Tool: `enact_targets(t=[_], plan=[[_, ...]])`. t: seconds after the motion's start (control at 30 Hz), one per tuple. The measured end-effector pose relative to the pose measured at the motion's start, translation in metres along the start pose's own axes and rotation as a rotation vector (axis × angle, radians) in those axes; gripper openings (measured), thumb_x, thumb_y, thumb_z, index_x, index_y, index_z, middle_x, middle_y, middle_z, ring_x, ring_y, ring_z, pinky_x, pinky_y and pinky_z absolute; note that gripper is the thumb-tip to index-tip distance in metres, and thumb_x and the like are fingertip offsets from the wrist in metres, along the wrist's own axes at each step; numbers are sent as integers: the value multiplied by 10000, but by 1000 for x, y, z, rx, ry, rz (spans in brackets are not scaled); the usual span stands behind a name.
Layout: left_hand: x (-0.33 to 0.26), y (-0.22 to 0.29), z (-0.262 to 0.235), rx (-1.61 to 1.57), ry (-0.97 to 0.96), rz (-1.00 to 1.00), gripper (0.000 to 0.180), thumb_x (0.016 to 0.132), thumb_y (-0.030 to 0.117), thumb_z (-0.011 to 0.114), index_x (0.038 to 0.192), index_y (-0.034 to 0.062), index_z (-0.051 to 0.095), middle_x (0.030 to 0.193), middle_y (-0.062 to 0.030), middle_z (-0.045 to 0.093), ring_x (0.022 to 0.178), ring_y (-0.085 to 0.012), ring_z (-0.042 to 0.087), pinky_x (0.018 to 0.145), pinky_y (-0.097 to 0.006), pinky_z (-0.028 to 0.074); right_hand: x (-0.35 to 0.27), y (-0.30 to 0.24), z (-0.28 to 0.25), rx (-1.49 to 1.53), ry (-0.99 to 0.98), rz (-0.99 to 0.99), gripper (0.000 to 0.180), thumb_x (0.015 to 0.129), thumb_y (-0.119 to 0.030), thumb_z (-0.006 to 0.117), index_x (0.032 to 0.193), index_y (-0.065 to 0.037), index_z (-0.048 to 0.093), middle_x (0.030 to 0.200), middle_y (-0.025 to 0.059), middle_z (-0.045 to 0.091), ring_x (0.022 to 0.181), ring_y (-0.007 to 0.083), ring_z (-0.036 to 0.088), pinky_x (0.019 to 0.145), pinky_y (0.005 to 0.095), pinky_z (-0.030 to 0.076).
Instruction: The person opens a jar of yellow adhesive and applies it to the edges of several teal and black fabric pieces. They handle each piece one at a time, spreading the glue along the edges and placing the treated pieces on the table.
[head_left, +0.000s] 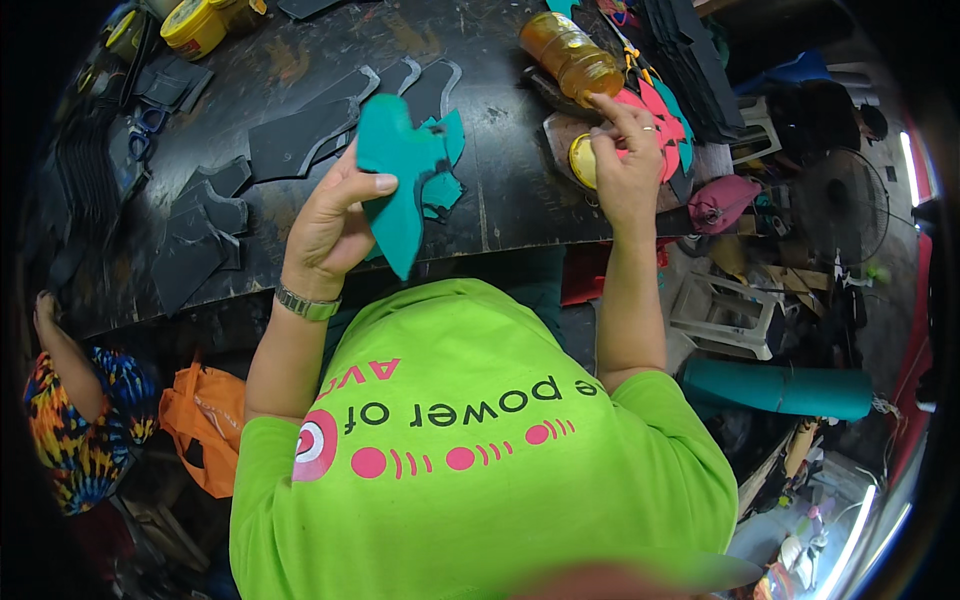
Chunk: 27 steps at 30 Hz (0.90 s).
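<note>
Left hand (333, 215) pinching, thumb (368, 188) uppermost; right forearm (632, 290) pointing forward, right hand (630, 175) farther out, fingers (622, 116) partly curled.

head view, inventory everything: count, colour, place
table: 1, black, top
held cutout: 1, teal, centre
teal cutouts: 2+, teal, centre
black cutouts: several, black, left
coral cutouts: several, coral, right
jar: 1, amber, top
disc: 1, yellow, right
tubs: several, yellow, top
scissors: 1, blue-handled, left
pouch: 1, pink, right
fan: 1, dark, right
roll: 1, teal, right
bag: 1, orange, left
person: 1, patterned clothes, left
shirt: 1, lime, bottom
watch: 1, metallic, left wrist
left hand: 1, bare, centre
right hand: 1, bare, right
</note>
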<state>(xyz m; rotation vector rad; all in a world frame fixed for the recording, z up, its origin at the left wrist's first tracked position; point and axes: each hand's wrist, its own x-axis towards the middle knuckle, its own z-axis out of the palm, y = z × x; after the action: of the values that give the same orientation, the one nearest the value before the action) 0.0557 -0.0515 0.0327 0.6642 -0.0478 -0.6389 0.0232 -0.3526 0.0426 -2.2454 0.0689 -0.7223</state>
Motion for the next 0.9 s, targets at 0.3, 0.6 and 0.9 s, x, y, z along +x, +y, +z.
enact_targets(t=[0.3, 0.6, 0.9], plan=[[-2, -30, -6, 7, 6, -74, 263, 1022, 149, 605, 1247, 21, 558, 1122, -125, 713, 940, -209, 743, 820, -358, 647, 15, 39, 7, -709, -135, 55, 500, 801, -116, 605, 1288, -192, 691, 1053, 169, 613, 1010, 351, 583, 845, 473, 481], [-2, -37, 2, 201, 18, -61, 251, 980, 67, 639, 1216, -12, 609, 1142, -124, 711, 1045, -206, 710, 953, -391, 594, 8, 8, -5, -709, -139, -15, 373, 815, -96, 593, 1132, -168, 776, 1038, 136, 613, 987, 307, 575, 844, 434, 474], [2, -40, 3, 192, -10, -55, 250, 989, 95, 632, 1220, 0, 618, 1111, -102, 718, 954, -170, 729, 792, -301, 638, -31, -61, 19, 533, -273, 24, 543, 800, 120, 537, 1276, -81, 705, 1124, 41, 539, 961, 116, 518, 862, 241, 431]])
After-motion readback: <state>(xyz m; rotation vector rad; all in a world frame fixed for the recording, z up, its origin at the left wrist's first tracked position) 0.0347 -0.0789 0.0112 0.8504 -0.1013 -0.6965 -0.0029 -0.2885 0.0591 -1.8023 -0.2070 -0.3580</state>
